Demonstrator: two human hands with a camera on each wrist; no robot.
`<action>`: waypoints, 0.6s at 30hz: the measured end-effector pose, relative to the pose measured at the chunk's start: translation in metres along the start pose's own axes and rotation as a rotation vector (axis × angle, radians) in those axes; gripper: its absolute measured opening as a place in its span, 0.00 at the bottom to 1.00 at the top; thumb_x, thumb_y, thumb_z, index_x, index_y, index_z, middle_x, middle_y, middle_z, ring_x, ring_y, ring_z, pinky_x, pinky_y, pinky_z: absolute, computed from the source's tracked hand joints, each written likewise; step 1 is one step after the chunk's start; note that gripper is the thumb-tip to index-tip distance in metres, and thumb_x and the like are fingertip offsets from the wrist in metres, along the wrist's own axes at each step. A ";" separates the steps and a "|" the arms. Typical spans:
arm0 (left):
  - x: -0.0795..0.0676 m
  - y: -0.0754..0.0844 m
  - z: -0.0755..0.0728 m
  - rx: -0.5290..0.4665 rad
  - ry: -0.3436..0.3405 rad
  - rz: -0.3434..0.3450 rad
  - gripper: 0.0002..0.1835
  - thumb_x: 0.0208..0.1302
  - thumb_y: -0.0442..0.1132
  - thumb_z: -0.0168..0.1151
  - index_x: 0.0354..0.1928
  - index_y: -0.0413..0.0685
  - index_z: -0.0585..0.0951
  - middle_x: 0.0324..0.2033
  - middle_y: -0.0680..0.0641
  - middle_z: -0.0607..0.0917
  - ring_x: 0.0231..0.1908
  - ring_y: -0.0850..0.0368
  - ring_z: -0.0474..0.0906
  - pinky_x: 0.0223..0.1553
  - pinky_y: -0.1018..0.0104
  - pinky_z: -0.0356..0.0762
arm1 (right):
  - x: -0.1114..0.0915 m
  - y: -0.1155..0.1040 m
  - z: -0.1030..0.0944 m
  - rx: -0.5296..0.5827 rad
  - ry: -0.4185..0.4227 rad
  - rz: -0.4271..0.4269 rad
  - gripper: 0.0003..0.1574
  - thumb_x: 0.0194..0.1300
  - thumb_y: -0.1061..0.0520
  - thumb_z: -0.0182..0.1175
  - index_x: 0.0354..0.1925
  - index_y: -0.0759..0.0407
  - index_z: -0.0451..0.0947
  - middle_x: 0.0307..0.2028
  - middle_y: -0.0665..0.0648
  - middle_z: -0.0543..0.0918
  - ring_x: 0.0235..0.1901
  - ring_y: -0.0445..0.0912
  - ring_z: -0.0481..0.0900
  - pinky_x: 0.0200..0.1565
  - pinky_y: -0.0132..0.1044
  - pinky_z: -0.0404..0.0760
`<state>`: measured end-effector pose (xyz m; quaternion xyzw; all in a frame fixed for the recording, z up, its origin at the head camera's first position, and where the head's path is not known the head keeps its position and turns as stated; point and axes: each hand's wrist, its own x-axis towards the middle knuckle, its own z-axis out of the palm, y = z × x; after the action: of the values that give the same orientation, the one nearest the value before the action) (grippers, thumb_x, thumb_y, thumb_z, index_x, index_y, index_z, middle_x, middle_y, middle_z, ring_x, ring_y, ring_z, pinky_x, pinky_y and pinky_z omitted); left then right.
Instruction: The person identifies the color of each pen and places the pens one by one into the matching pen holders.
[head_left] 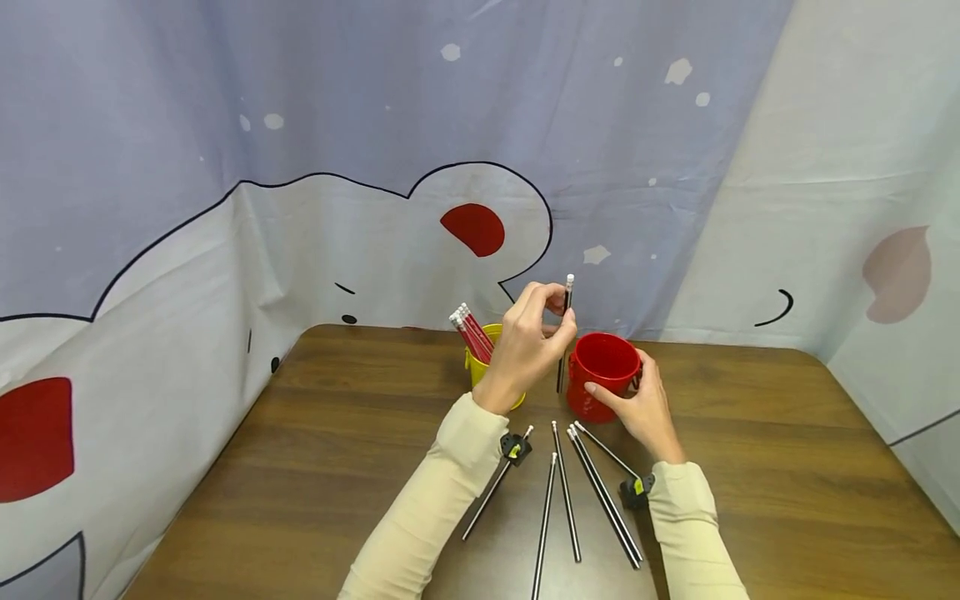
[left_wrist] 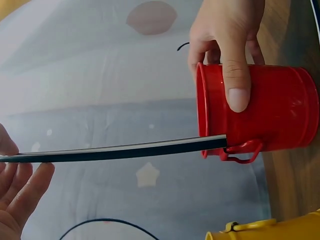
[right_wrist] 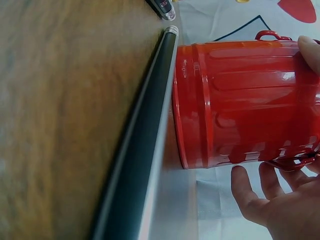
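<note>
Between thumb and fingers, my left hand pinches a black pencil near its white eraser end. The pencil hangs almost upright, its lower end just left of the red bucket and outside it in the head view. My right hand grips that bucket from the right, thumb across the front near the rim. In the right wrist view, fingers curve around the side of the bucket, by a handle. No pencil shows in the part of the bucket's inside that I see.
A yellow bucket, partly hidden by my left hand, holds several red pencils with white erasers. Several black pencils lie spread on the wooden table between my forearms. A printed curtain hangs behind the table.
</note>
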<state>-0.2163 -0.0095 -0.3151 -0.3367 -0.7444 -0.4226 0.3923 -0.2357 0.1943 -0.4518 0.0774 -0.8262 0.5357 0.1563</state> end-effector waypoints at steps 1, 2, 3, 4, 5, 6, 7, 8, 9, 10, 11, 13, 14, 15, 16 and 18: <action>0.001 0.000 0.001 0.008 -0.002 -0.001 0.09 0.57 0.29 0.55 0.41 0.36 0.74 0.33 0.45 0.75 0.35 0.59 0.74 0.29 0.77 0.78 | -0.001 0.000 0.000 0.003 0.000 0.003 0.55 0.47 0.47 0.71 0.65 0.56 0.53 0.57 0.58 0.66 0.53 0.52 0.68 0.53 0.51 0.72; 0.003 0.001 0.002 0.015 -0.006 -0.002 0.09 0.57 0.29 0.55 0.41 0.36 0.74 0.33 0.45 0.75 0.35 0.59 0.74 0.29 0.78 0.78 | -0.002 0.001 0.000 0.003 -0.002 0.002 0.55 0.47 0.47 0.71 0.65 0.57 0.53 0.57 0.59 0.66 0.53 0.52 0.69 0.53 0.52 0.72; 0.004 0.001 0.003 0.021 -0.010 -0.002 0.09 0.57 0.29 0.56 0.41 0.36 0.74 0.33 0.45 0.75 0.35 0.59 0.74 0.30 0.80 0.77 | -0.002 0.001 0.000 0.007 -0.002 0.005 0.55 0.47 0.47 0.72 0.65 0.57 0.53 0.57 0.59 0.67 0.53 0.52 0.69 0.53 0.51 0.72; 0.006 0.001 0.004 0.019 -0.014 -0.004 0.09 0.56 0.29 0.55 0.41 0.36 0.74 0.33 0.45 0.75 0.35 0.59 0.74 0.30 0.81 0.77 | -0.003 0.001 0.000 0.010 -0.003 0.007 0.55 0.47 0.47 0.72 0.65 0.57 0.53 0.57 0.58 0.67 0.53 0.52 0.69 0.52 0.51 0.72; 0.008 0.002 0.005 0.023 -0.017 -0.005 0.09 0.57 0.30 0.55 0.41 0.36 0.74 0.33 0.46 0.75 0.35 0.60 0.74 0.30 0.82 0.76 | -0.003 0.001 0.000 0.013 -0.002 0.009 0.55 0.46 0.47 0.72 0.65 0.56 0.53 0.57 0.58 0.66 0.53 0.51 0.69 0.52 0.51 0.72; 0.010 0.002 0.006 0.025 -0.021 -0.005 0.09 0.57 0.30 0.55 0.41 0.36 0.74 0.33 0.46 0.75 0.35 0.60 0.74 0.30 0.83 0.75 | -0.003 0.001 0.000 0.013 -0.003 0.010 0.54 0.47 0.47 0.72 0.65 0.56 0.53 0.57 0.58 0.66 0.53 0.51 0.69 0.53 0.51 0.72; 0.012 0.002 0.008 0.025 -0.024 -0.004 0.09 0.57 0.30 0.55 0.41 0.36 0.74 0.33 0.46 0.75 0.35 0.60 0.74 0.30 0.83 0.75 | -0.004 0.001 0.000 0.017 -0.002 0.011 0.54 0.46 0.47 0.72 0.65 0.55 0.53 0.57 0.57 0.66 0.53 0.51 0.68 0.53 0.51 0.72; 0.014 0.001 0.009 0.025 -0.027 0.000 0.10 0.57 0.30 0.55 0.41 0.36 0.74 0.33 0.46 0.75 0.35 0.60 0.74 0.30 0.83 0.75 | -0.004 0.001 -0.001 0.020 -0.004 0.011 0.54 0.47 0.47 0.72 0.65 0.54 0.53 0.57 0.57 0.66 0.53 0.51 0.68 0.53 0.51 0.72; 0.016 0.001 0.009 0.027 -0.029 0.003 0.10 0.57 0.30 0.55 0.41 0.36 0.74 0.33 0.46 0.75 0.35 0.60 0.74 0.30 0.83 0.75 | -0.004 0.001 -0.001 0.022 -0.005 0.012 0.54 0.47 0.47 0.72 0.65 0.54 0.53 0.57 0.57 0.66 0.54 0.51 0.68 0.53 0.51 0.71; 0.018 0.001 0.010 0.030 -0.029 0.007 0.10 0.57 0.30 0.55 0.41 0.36 0.74 0.33 0.46 0.75 0.35 0.60 0.74 0.30 0.82 0.75 | -0.004 0.000 -0.001 0.020 -0.006 0.010 0.54 0.47 0.47 0.71 0.65 0.54 0.53 0.57 0.57 0.66 0.54 0.51 0.68 0.54 0.51 0.71; 0.020 0.001 0.011 0.031 -0.028 0.010 0.10 0.57 0.30 0.55 0.41 0.36 0.74 0.33 0.46 0.75 0.34 0.60 0.74 0.30 0.82 0.75 | -0.004 0.000 -0.002 0.017 -0.008 0.010 0.54 0.47 0.47 0.71 0.65 0.54 0.53 0.57 0.57 0.66 0.54 0.51 0.68 0.54 0.52 0.71; 0.025 0.001 0.013 0.032 -0.023 0.018 0.09 0.56 0.30 0.55 0.41 0.36 0.74 0.32 0.46 0.75 0.34 0.60 0.74 0.29 0.82 0.75 | -0.004 -0.001 -0.002 0.016 -0.010 0.009 0.54 0.47 0.47 0.71 0.65 0.55 0.53 0.58 0.58 0.65 0.54 0.52 0.68 0.54 0.52 0.71; 0.028 0.001 0.013 0.034 -0.019 0.022 0.09 0.56 0.30 0.55 0.41 0.36 0.74 0.32 0.46 0.75 0.34 0.60 0.74 0.29 0.82 0.75 | -0.004 -0.001 -0.002 0.014 -0.010 0.008 0.54 0.47 0.47 0.71 0.65 0.55 0.53 0.58 0.58 0.65 0.54 0.52 0.68 0.54 0.52 0.71; 0.030 0.001 0.014 0.037 -0.017 0.024 0.09 0.56 0.30 0.55 0.40 0.36 0.75 0.32 0.46 0.75 0.34 0.60 0.74 0.29 0.83 0.75 | -0.004 -0.001 -0.002 0.012 -0.011 0.006 0.54 0.47 0.47 0.71 0.65 0.56 0.53 0.58 0.58 0.65 0.54 0.53 0.68 0.54 0.52 0.71; 0.032 0.000 0.015 0.037 -0.016 0.025 0.09 0.56 0.30 0.55 0.40 0.36 0.75 0.32 0.46 0.75 0.33 0.60 0.73 0.28 0.82 0.75 | -0.004 -0.001 -0.003 0.012 -0.010 0.008 0.54 0.47 0.47 0.71 0.65 0.56 0.53 0.58 0.58 0.65 0.54 0.52 0.68 0.54 0.51 0.71; 0.036 0.001 0.016 0.040 -0.017 0.029 0.09 0.56 0.30 0.55 0.40 0.36 0.75 0.32 0.46 0.75 0.33 0.60 0.73 0.28 0.82 0.75 | -0.004 -0.001 -0.003 0.014 -0.011 0.013 0.54 0.47 0.47 0.72 0.65 0.55 0.53 0.58 0.58 0.65 0.54 0.52 0.68 0.54 0.50 0.71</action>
<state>-0.2376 0.0112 -0.2887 -0.3430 -0.7512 -0.3989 0.3987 -0.2309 0.1961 -0.4517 0.0762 -0.8237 0.5420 0.1478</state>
